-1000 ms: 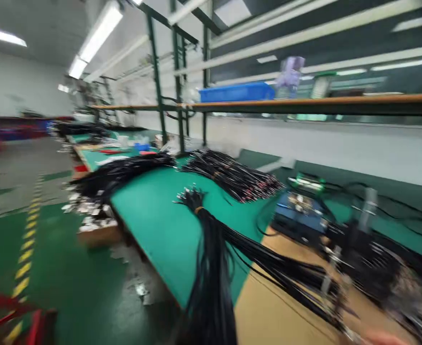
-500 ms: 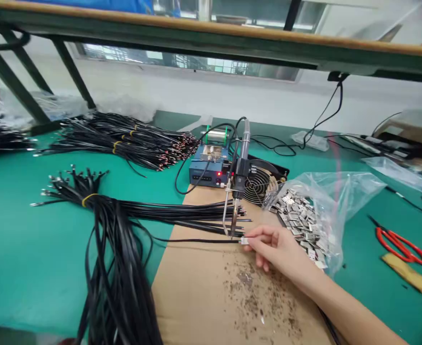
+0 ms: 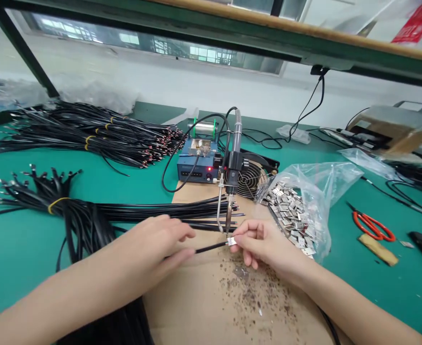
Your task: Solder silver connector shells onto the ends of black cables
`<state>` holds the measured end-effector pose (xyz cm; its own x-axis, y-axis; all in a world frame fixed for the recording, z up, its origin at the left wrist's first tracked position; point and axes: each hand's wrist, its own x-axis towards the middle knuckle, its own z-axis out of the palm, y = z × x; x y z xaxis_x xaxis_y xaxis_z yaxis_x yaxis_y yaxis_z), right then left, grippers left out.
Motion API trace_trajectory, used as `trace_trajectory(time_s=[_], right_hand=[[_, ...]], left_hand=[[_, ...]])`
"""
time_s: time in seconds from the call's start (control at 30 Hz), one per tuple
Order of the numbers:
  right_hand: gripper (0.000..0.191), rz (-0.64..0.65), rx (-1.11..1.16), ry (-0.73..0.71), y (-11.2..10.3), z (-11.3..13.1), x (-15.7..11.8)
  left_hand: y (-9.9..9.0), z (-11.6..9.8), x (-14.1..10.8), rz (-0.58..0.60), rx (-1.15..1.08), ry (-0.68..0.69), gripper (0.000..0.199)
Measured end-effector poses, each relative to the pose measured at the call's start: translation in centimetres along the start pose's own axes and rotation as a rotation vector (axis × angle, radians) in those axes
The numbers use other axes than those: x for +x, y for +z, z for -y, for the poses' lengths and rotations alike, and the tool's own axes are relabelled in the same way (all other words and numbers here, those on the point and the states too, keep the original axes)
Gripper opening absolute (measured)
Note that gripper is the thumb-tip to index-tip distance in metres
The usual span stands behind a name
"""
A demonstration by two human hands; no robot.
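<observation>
Between the thumb and fingers of my right hand (image 3: 259, 243) is a small silver-white connector plate (image 3: 231, 241), pinched just below the tip of the upright soldering iron (image 3: 234, 177). A black cable (image 3: 211, 247) meets the plate from the left. My left hand (image 3: 164, 242) reaches over that cable, thumb and fingers apart; its palm side is hidden, and it does not appear to grip the cable. Behind it lies a bundle of black cables (image 3: 142, 211), tied with a yellow band (image 3: 57, 205). A thin solder feed tube (image 3: 219, 211) hangs beside the iron.
A blue soldering unit (image 3: 194, 170) with a solder spool (image 3: 204, 128) stands behind, beside a round fan (image 3: 249, 179). At right are a plastic bag of metal plates (image 3: 290, 213), red-handled scissors (image 3: 372, 225) and a yellow sponge (image 3: 378, 249). Spotted cardboard (image 3: 189, 297) covers the front.
My left hand has come into view from the lower left, over the cable. My right hand still pinches the connector plate at the iron tip. The camera view has shifted slightly.
</observation>
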<state>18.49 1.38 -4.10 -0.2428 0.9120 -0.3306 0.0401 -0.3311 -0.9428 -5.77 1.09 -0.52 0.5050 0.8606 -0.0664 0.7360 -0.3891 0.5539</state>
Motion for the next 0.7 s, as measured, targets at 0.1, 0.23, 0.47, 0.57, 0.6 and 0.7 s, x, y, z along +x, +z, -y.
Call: trace_trajectory(time_s=[0.1, 0.23, 0.47, 0.57, 0.6, 0.7], right_hand=[[0.019, 0.003, 0.028, -0.009, 0.3, -0.1, 0.3], [0.021, -0.012, 0.081, -0.027, 0.5, -0.2, 0.4], [0.021, -0.030, 0.122, -0.048, 0.9, -0.6, 0.0], [0.020, -0.039, 0.117, -0.029, 1.1, -0.6, -0.1], [0.020, -0.042, 0.113, -0.023, 1.1, -0.6, -0.1], [0.019, -0.044, 0.093, -0.023, 1.2, -0.5, -0.2]], left_hand=[[0.2, -2.1, 3.8, 0.267, -0.012, 0.065, 0.019], [1.3, -1.9, 5.6, 0.408, -0.327, -0.025, 0.021], [1.8, -1.7, 5.3, 0.342, -0.371, -0.039, 0.025], [2.3, -1.9, 5.1, 0.263, -0.351, -0.027, 0.023], [2.5, -1.9, 5.1, 0.248, -0.344, -0.034, 0.023], [2.7, -2.0, 4.9, 0.213, -0.344, -0.057, 0.024]])
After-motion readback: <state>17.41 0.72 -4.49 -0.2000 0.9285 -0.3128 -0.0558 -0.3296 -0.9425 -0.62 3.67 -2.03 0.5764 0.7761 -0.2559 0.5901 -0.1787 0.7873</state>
